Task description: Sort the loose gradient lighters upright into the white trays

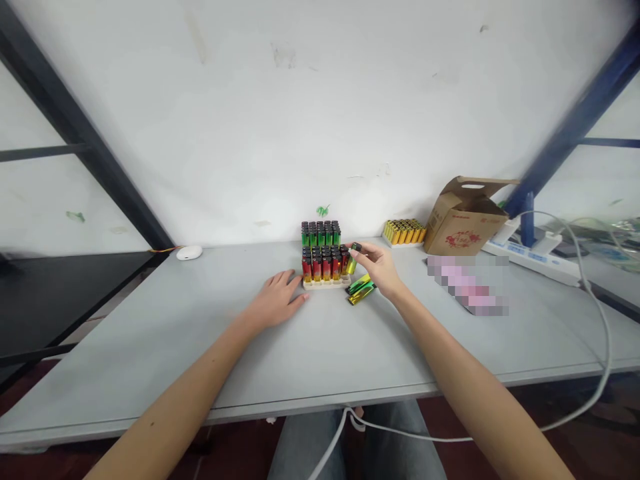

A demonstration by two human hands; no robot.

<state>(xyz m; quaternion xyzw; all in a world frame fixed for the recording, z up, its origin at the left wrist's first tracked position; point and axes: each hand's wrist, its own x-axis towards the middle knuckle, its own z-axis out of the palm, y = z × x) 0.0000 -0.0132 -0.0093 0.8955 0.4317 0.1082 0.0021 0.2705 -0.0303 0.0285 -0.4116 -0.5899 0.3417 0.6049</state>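
My right hand (381,268) pinches one battery (352,261), yellow-green with a black end, and holds it upright at the right edge of a battery-filled tray. The white tray (327,285) has bare holes along its front edge. Red-and-gold batteries (327,265) with dark tops stand in its front rows, and green batteries (321,235) stand behind them. On the table under my right hand lie several loose green and gold batteries (361,289). My left hand (279,298) rests on the table with its fingers apart, fingertips close to the tray's left side.
At the back right, a second tray (404,231) holds yellow batteries. Beside it stands an opened cardboard box (463,223). A white power strip (533,260) and its cable are at the right. A white case (189,253) sits at the back left. A blurred pink item (467,285) lies on the right.
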